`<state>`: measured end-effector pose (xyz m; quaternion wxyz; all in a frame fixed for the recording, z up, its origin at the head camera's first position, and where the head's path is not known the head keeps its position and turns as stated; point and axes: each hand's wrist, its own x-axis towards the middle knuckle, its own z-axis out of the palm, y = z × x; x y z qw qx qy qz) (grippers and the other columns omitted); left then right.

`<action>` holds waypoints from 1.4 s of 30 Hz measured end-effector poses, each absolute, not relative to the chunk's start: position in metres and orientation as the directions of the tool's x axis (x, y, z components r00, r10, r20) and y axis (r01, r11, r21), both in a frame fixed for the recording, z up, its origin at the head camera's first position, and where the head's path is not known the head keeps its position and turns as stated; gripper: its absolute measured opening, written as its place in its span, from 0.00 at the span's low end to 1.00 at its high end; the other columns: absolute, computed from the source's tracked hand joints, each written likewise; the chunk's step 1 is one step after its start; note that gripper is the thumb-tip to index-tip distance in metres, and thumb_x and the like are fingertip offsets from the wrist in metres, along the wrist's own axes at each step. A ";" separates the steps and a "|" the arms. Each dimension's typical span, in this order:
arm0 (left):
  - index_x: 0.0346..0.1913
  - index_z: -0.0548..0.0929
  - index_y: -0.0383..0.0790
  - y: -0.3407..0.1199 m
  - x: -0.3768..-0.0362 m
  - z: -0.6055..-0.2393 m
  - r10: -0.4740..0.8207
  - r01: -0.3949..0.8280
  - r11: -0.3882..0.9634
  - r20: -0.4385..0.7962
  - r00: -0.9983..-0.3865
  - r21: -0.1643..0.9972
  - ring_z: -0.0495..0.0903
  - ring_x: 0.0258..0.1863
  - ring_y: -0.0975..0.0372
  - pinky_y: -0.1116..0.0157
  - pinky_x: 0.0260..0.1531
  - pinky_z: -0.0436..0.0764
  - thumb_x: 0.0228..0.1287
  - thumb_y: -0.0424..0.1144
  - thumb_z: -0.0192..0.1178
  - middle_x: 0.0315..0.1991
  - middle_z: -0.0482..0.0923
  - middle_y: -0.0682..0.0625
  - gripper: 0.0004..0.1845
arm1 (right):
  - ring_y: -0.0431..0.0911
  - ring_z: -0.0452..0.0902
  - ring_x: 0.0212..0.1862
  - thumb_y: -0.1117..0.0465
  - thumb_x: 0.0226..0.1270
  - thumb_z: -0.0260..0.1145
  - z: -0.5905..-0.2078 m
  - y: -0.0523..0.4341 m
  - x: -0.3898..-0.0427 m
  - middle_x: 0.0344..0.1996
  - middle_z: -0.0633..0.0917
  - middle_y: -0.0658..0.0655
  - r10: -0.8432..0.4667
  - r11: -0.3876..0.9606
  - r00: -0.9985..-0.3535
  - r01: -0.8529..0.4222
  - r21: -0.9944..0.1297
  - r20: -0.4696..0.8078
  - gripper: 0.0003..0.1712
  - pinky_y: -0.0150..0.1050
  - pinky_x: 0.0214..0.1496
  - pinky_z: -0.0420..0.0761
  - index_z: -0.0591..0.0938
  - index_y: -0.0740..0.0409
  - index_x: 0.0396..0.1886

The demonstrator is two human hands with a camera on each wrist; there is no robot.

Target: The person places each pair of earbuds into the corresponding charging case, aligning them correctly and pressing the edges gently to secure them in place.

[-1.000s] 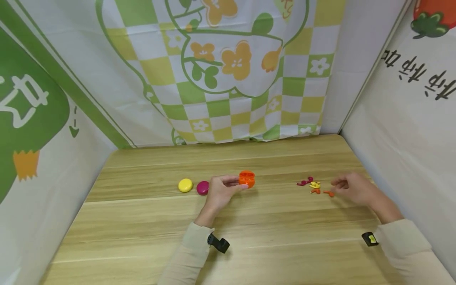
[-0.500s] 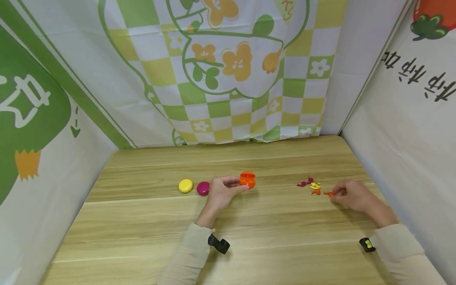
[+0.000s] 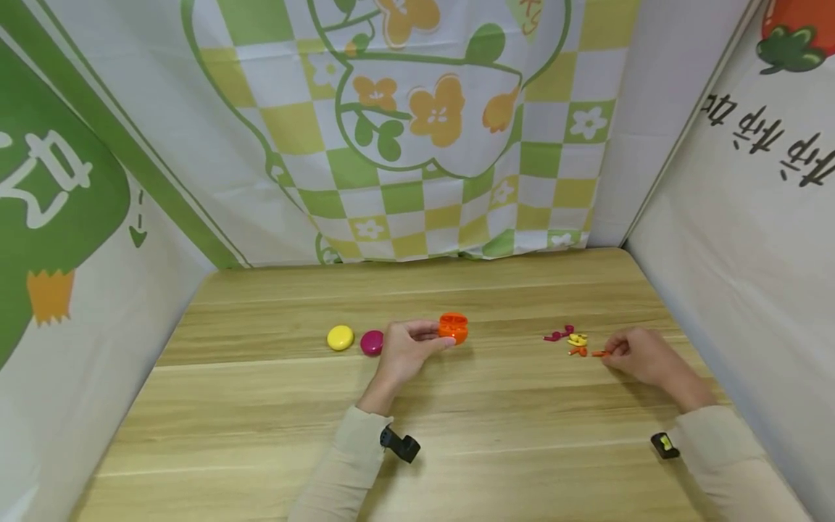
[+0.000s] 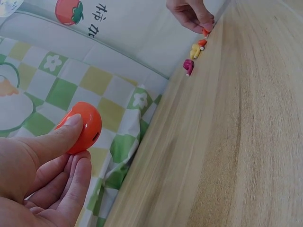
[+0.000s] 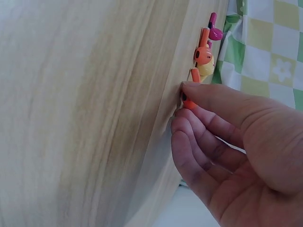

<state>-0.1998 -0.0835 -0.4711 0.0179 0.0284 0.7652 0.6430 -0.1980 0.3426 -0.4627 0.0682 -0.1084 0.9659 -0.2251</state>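
My left hand (image 3: 406,354) grips an orange earbud case (image 3: 453,328) between thumb and fingers, its lid raised toward the back. The left wrist view shows the thumb across the case's glossy shell (image 4: 90,127). Over on the right side of the table, my right hand (image 3: 642,357) pinches an orange earbud (image 5: 195,74) between thumb and fingertips, its stem pointing left in the head view. The other orange earbud (image 3: 579,351) lies just left of it. Yellow earbuds (image 3: 577,338) and magenta earbuds (image 3: 555,336) lie close behind.
A yellow round case (image 3: 340,338) and a magenta round case (image 3: 372,343), both closed, sit left of my left hand on the wooden table (image 3: 496,449). A checkered cloth (image 3: 450,203) hangs along the back edge, and white printed sheets flank both sides.
My right hand has come down and left onto the orange earbud, and its thumb and fingers now pinch it. My left hand and the orange case have hardly moved.
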 end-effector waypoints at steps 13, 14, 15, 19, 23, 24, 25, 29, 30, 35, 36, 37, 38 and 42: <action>0.48 0.92 0.37 -0.083 -0.197 -0.466 0.053 -0.008 0.198 -0.019 -0.998 0.980 0.90 0.42 0.60 0.66 0.43 0.90 0.55 0.37 0.82 0.46 0.92 0.43 0.18 | 0.40 0.79 0.32 0.67 0.61 0.75 -0.452 0.342 -0.206 0.28 0.88 0.52 -0.302 0.858 -0.951 -0.243 -0.453 -0.060 0.03 0.32 0.33 0.81 0.89 0.63 0.34; 0.48 0.92 0.36 -0.083 -0.197 -0.466 0.054 -0.007 0.201 -0.018 -0.998 0.980 0.90 0.42 0.60 0.66 0.43 0.90 0.55 0.37 0.82 0.46 0.92 0.42 0.18 | 0.40 0.80 0.32 0.67 0.61 0.75 -0.450 0.342 -0.207 0.28 0.88 0.52 -0.317 0.854 -0.947 -0.263 -0.450 -0.048 0.03 0.31 0.33 0.81 0.89 0.64 0.34; 0.48 0.92 0.36 -0.083 -0.197 -0.466 0.057 -0.009 0.200 -0.021 -0.998 0.980 0.90 0.42 0.60 0.66 0.43 0.90 0.55 0.37 0.83 0.46 0.92 0.43 0.18 | 0.39 0.80 0.32 0.67 0.61 0.75 -0.447 0.342 -0.208 0.28 0.88 0.52 -0.331 0.850 -0.943 -0.280 -0.447 -0.039 0.04 0.31 0.33 0.81 0.90 0.64 0.34; 0.48 0.92 0.35 -0.082 -0.195 -0.465 0.076 0.009 0.207 -0.007 -0.997 0.978 0.89 0.40 0.60 0.68 0.42 0.90 0.56 0.36 0.82 0.45 0.92 0.42 0.18 | 0.39 0.82 0.33 0.68 0.61 0.75 -0.434 0.338 -0.209 0.29 0.90 0.52 -0.372 0.837 -0.928 -0.331 -0.435 -0.011 0.04 0.31 0.34 0.83 0.90 0.65 0.35; 0.48 0.92 0.35 -0.081 -0.193 -0.465 0.082 0.015 0.214 -0.003 -0.997 0.977 0.88 0.39 0.61 0.70 0.40 0.89 0.56 0.36 0.81 0.45 0.92 0.42 0.17 | 0.40 0.84 0.32 0.70 0.61 0.75 -0.420 0.330 -0.212 0.29 0.91 0.54 -0.420 0.823 -0.907 -0.386 -0.417 0.010 0.04 0.32 0.34 0.85 0.90 0.67 0.36; 0.47 0.92 0.35 -0.081 -0.193 -0.465 0.082 0.014 0.213 -0.004 -0.997 0.977 0.88 0.39 0.61 0.70 0.39 0.89 0.56 0.36 0.81 0.45 0.92 0.42 0.17 | 0.40 0.84 0.32 0.70 0.61 0.75 -0.417 0.328 -0.213 0.29 0.91 0.53 -0.434 0.819 -0.901 -0.404 -0.408 0.020 0.05 0.32 0.34 0.85 0.90 0.67 0.36; 0.47 0.92 0.35 -0.081 -0.192 -0.465 0.082 0.014 0.214 -0.004 -0.997 0.977 0.88 0.39 0.61 0.70 0.39 0.88 0.56 0.36 0.82 0.45 0.92 0.41 0.17 | 0.39 0.85 0.32 0.70 0.61 0.75 -0.413 0.326 -0.214 0.29 0.91 0.53 -0.448 0.815 -0.894 -0.422 -0.398 0.031 0.05 0.32 0.34 0.86 0.91 0.66 0.36; 0.47 0.93 0.36 -0.079 -0.191 -0.464 0.080 0.011 0.216 -0.006 -0.997 0.976 0.89 0.39 0.61 0.70 0.39 0.88 0.55 0.37 0.82 0.45 0.92 0.42 0.17 | 0.37 0.84 0.31 0.69 0.62 0.76 -0.401 0.316 -0.216 0.29 0.91 0.51 -0.506 0.791 -0.861 -0.489 -0.367 0.055 0.04 0.32 0.34 0.86 0.91 0.64 0.37; 0.47 0.93 0.36 -0.079 -0.191 -0.463 0.079 0.011 0.216 -0.006 -0.997 0.976 0.89 0.39 0.61 0.70 0.39 0.88 0.55 0.37 0.82 0.45 0.92 0.42 0.17 | 0.37 0.84 0.31 0.69 0.62 0.76 -0.398 0.313 -0.216 0.28 0.91 0.50 -0.521 0.785 -0.852 -0.505 -0.359 0.059 0.04 0.32 0.34 0.86 0.91 0.64 0.37; 0.47 0.93 0.35 -0.076 -0.190 -0.462 0.082 0.014 0.221 -0.005 -0.997 0.975 0.89 0.40 0.61 0.71 0.38 0.88 0.55 0.37 0.82 0.45 0.92 0.42 0.18 | 0.35 0.82 0.31 0.68 0.63 0.76 -0.382 0.296 -0.219 0.29 0.90 0.48 -0.582 0.758 -0.812 -0.565 -0.327 0.053 0.05 0.32 0.34 0.85 0.91 0.63 0.38; 0.47 0.93 0.35 -0.075 -0.190 -0.462 0.083 0.018 0.222 -0.001 -0.997 0.975 0.89 0.40 0.61 0.71 0.39 0.88 0.55 0.37 0.82 0.45 0.92 0.42 0.17 | 0.34 0.82 0.31 0.68 0.63 0.76 -0.379 0.292 -0.220 0.29 0.90 0.48 -0.593 0.751 -0.803 -0.577 -0.321 0.056 0.05 0.32 0.35 0.85 0.91 0.62 0.38; 0.47 0.93 0.35 -0.075 -0.189 -0.462 0.086 0.019 0.221 0.000 -0.996 0.975 0.89 0.40 0.61 0.70 0.39 0.88 0.55 0.37 0.82 0.45 0.92 0.41 0.18 | 0.34 0.82 0.32 0.68 0.64 0.76 -0.376 0.288 -0.221 0.30 0.90 0.48 -0.606 0.744 -0.794 -0.590 -0.314 0.056 0.04 0.32 0.35 0.85 0.91 0.62 0.39; 0.47 0.93 0.35 -0.074 -0.189 -0.462 0.086 0.019 0.219 0.000 -0.996 0.976 0.90 0.40 0.61 0.70 0.39 0.88 0.55 0.37 0.82 0.45 0.93 0.41 0.18 | 0.33 0.81 0.32 0.68 0.64 0.76 -0.373 0.284 -0.222 0.30 0.90 0.47 -0.617 0.736 -0.785 -0.602 -0.310 0.057 0.04 0.32 0.34 0.85 0.91 0.61 0.38; 0.47 0.92 0.35 -0.072 -0.189 -0.462 0.094 0.030 0.221 0.009 -0.996 0.975 0.90 0.40 0.61 0.69 0.40 0.89 0.56 0.37 0.82 0.45 0.93 0.41 0.17 | 0.32 0.77 0.30 0.69 0.63 0.75 -0.362 0.266 -0.226 0.28 0.87 0.46 -0.675 0.693 -0.734 -0.666 -0.276 0.077 0.04 0.31 0.33 0.82 0.91 0.56 0.35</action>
